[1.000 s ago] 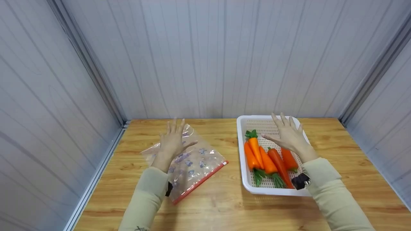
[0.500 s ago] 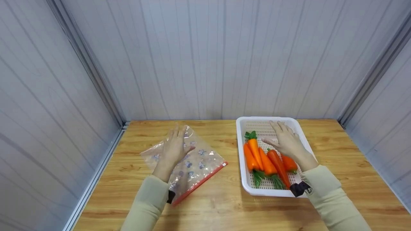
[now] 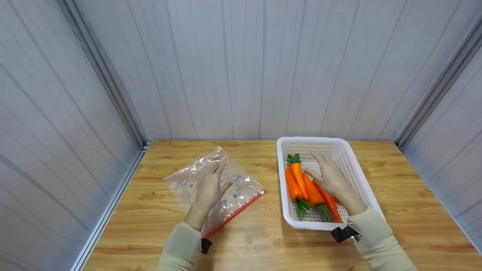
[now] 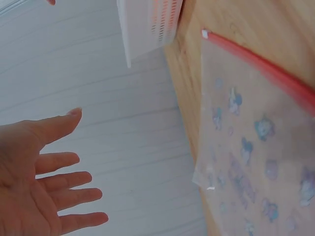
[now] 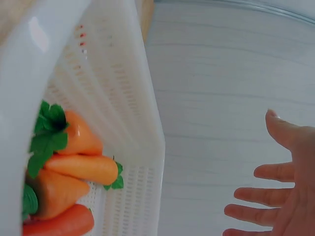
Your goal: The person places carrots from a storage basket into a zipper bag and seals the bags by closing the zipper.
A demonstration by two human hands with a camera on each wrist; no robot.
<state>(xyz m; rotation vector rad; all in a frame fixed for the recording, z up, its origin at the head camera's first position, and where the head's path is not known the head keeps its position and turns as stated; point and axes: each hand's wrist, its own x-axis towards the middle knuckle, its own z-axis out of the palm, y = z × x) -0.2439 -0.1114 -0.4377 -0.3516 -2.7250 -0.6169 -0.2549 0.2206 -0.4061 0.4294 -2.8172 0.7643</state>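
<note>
My left hand point(image 3: 209, 190) hovers over a clear zip bag point(image 3: 246, 184) that lies flat on the table, printed with small bluish figures and edged by a red zip strip. In the left wrist view its fingers are straight and spread, holding nothing, with the zip bag point(image 4: 246, 142) off to the side. On the right, my right hand point(image 3: 333, 180) is above a white plastic basket point(image 3: 280, 169), fingers extended and holding nothing. Several orange carrots point(image 3: 314, 194) with green tops lie in the basket; the hand hides part of them. The right wrist view shows carrots point(image 5: 83, 167) beyond the rim.
The wood-grain table point(image 3: 248, 244) runs back to a pale panelled wall point(image 3: 241, 75), with side walls left and right. A metal corner strip point(image 3: 109, 210) edges the table's left side.
Both hands have drawn back toward the person and come lower, each moving slightly inward. The fingers look less spread than before. The bag, basket and carrots have stayed put.
</note>
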